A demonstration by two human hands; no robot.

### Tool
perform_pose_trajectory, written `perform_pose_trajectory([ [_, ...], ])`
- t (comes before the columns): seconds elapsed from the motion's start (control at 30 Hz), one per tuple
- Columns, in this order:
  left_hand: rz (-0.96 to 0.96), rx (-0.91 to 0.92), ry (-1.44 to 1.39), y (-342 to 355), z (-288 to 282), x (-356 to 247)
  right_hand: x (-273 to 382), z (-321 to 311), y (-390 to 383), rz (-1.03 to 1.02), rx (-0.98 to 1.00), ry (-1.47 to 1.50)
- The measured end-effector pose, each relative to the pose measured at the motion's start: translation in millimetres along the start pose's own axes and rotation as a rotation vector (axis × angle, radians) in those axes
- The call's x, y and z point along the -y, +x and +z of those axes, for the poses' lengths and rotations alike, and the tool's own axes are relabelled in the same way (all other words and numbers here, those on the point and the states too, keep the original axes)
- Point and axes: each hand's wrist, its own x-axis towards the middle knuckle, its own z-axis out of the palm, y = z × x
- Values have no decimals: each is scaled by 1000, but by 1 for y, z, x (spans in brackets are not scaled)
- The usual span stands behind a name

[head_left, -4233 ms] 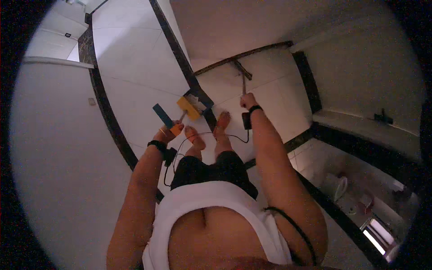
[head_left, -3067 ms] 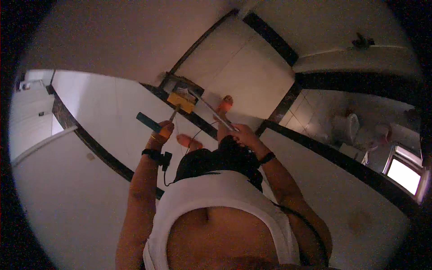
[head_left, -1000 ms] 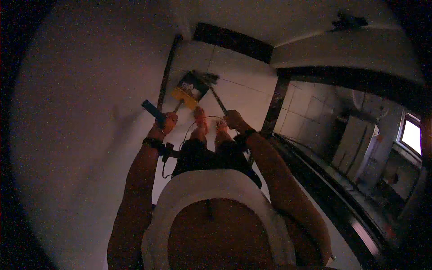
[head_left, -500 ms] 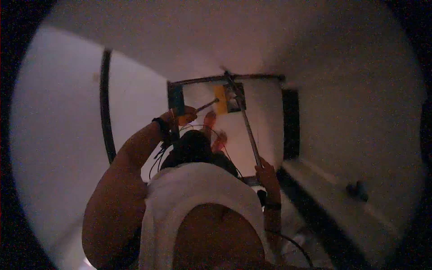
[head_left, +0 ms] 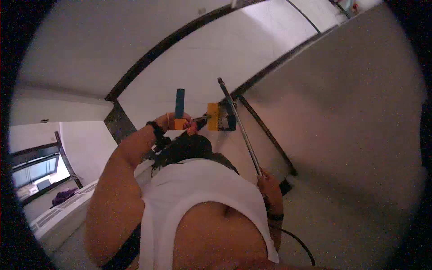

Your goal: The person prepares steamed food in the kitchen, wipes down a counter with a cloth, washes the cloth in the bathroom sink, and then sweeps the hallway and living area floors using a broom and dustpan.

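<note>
My left hand (head_left: 179, 122) is closed around the handle of a long-handled dustpan. The blue and orange grip (head_left: 180, 104) sticks out of my fist, and a thin rod runs from it to the dustpan (head_left: 213, 116), which has a yellow toothed edge. Something pale shows in the dark part of the pan. My right hand (head_left: 269, 182), lower right, is wrapped round a long metal pole (head_left: 245, 135). The pole slants up to the left past the pan's right side, ending in a dark tip. I cannot make out a head on it.
Pale floor (head_left: 202, 49) spreads ahead, bordered by dark skirting (head_left: 153, 49). A pale wall (head_left: 324, 112) stands close on the right. At the left, a white radiator (head_left: 63, 207) and a window (head_left: 38, 173) show, with a purple cloth (head_left: 64, 196) beside them. A black cable (head_left: 294, 243) hangs near my right arm.
The view has turned, bringing the window, radiator and a longer stretch of floor into sight. The dustpan and pole have come along in my hands. My feet are now mostly out of sight.
</note>
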Motion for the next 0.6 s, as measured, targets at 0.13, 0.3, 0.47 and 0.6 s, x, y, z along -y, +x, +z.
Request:
perform_pose_trajectory([
  [0.13, 42, -211, -147, -13, -12, -20, 88, -19, 78, 16, 83, 126],
  [0.3, 181, -226, -372, 20, -44, -49, 167, -60, 154, -57, 119, 220],
  [0.47, 169, -315, -561, 54, -156, -128, 230, -38, 282, -195, 177, 444],
  [0.6, 208, -331, -778, 118, -205, -177, 282, -93, 359, -354, 151, 417],
])
